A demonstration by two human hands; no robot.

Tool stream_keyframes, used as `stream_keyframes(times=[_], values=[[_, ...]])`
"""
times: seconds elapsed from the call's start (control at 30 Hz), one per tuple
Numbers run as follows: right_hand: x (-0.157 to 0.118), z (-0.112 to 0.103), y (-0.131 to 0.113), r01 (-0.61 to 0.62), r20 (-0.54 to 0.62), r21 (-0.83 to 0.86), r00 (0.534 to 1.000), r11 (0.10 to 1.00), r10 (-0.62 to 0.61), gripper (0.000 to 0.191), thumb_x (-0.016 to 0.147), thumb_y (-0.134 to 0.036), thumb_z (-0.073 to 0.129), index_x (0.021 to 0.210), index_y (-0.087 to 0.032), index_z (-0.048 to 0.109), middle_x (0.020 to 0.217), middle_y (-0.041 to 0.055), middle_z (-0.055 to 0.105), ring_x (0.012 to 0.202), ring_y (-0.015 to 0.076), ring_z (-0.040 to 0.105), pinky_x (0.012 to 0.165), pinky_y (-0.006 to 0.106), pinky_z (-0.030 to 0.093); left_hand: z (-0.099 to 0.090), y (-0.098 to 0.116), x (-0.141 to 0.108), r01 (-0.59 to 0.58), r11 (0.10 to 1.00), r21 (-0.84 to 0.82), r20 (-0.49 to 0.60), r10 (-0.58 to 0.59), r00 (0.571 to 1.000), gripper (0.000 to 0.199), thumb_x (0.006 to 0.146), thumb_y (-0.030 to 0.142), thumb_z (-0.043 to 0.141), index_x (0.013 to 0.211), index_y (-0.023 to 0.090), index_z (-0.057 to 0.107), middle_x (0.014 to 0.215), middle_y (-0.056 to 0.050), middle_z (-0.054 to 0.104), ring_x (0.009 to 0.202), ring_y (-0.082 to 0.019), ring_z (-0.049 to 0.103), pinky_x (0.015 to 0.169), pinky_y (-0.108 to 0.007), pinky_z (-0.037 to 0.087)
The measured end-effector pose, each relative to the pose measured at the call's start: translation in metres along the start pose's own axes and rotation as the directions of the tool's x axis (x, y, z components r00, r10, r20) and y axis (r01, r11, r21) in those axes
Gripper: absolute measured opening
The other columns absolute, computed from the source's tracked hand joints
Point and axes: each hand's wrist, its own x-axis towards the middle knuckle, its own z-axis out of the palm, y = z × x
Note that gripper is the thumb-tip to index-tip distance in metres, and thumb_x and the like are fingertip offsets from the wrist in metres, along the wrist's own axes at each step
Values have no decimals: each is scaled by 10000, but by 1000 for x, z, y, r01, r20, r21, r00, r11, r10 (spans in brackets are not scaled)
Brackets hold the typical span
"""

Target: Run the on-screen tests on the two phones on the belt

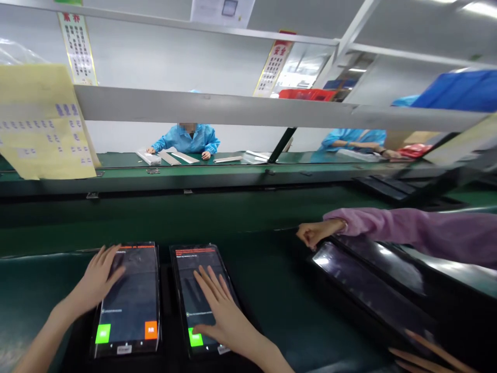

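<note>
Two tablets lie side by side on the green bench in front of me. My left hand [95,281] rests flat with spread fingers on the upper left corner of the left tablet [130,303], whose screen shows a green and an orange button. My right hand [219,305] lies flat on the right tablet [200,298], thumb near its green button. Neither hand holds anything.
A co-worker's arm in a pink sleeve [411,233] reaches in from the right, fist [312,234] above a row of dark tablets [368,290]. A green conveyor belt [194,207] runs across. Two people in blue coats [188,140] work opposite. A yellow sheet [39,122] hangs at left.
</note>
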Motion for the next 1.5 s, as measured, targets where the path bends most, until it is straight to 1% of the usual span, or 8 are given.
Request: stream_keyframes(times=[0.13, 0.23, 0.43, 0.53, 0.9, 1.17, 1.37, 1.5], values=[[14, -6, 12, 32, -251, 94, 968, 995, -7, 543, 968, -354, 409, 1466, -231, 234, 1508, 99, 342, 1444, 264, 123, 1148, 575, 201, 28, -39, -83, 37, 999, -15, -14, -37, 999, 656, 935, 517, 353, 1503, 278, 126, 1550, -129, 202, 1380, -371, 229, 1017, -570, 395], [24, -6, 16, 91, -363, 99, 931, 991, -49, 343, 981, -257, 352, 1319, -219, 391, 1400, 88, 495, 1422, 251, 231, 1146, 582, 218, 39, -54, -104, -28, 999, -20, -39, 27, 999, 729, 914, 462, 433, 1503, 344, 20, 1566, -107, 159, 1385, -372, 175, 1033, -579, 336], [15, 1, 17, 157, -438, 65, 892, 986, -113, 187, 963, -178, 362, 1104, -223, 476, 1289, 67, 596, 1375, 259, 345, 1135, 611, 226, 41, -52, -99, -15, 996, -89, -16, 14, 1000, 752, 915, 462, 446, 1501, 356, -14, 1545, -115, 238, 1365, -376, 261, 998, -584, 356], [8, 0, 18, 147, -436, 61, 894, 987, -106, 182, 970, -176, 346, 1088, -226, 475, 1256, 67, 619, 1369, 258, 357, 1131, 621, 227, 43, -48, -98, -29, 999, -40, -119, 24, 993, 616, 958, 442, 359, 1494, 390, 61, 1540, -82, 265, 1366, -345, 280, 1012, -582, 342], [22, 7, 17, 122, -363, 22, 926, 992, -106, 82, 944, -192, 382, 973, -223, 453, 1398, 73, 500, 1423, 289, 221, 1116, 628, 263, 42, -38, -83, 54, 995, 82, -166, -40, 985, 557, 967, 481, 326, 1466, 259, 216, 1484, -106, 370, 1393, -306, 281, 1051, -545, 406], [12, 15, 28, 154, -501, 63, 859, 986, -102, 50, 952, -225, 388, 972, -239, 431, 1323, 96, 560, 1376, 301, 337, 1084, 675, 278, 36, -27, -39, 19, 989, 147, -200, 11, 980, 594, 963, 505, 318, 1488, 248, 207, 1317, -117, 522, 1349, -316, 345, 1095, -590, 275], [15, 13, 29, 155, -528, 57, 843, 986, -102, 55, 956, -206, 371, 936, -237, 413, 1315, 92, 568, 1361, 303, 364, 1060, 681, 312, 40, -36, -47, -62, 965, 255, -183, 111, 977, 455, 945, 490, 364, 1340, 316, 506, 1338, -96, 501, 1399, -346, 229, 1115, -643, 141], [13, 9, 22, 190, -523, 35, 840, 981, -144, 65, 948, -184, 387, 950, -236, 427, 1267, 87, 603, 1344, 298, 394, 1052, 661, 341, 41, -40, -47, -81, 965, 248, -197, 132, 971, 560, 930, 488, 382, 1461, 325, 313, 1335, -96, 502, 1416, -354, 177, 1113, -654, 100]])
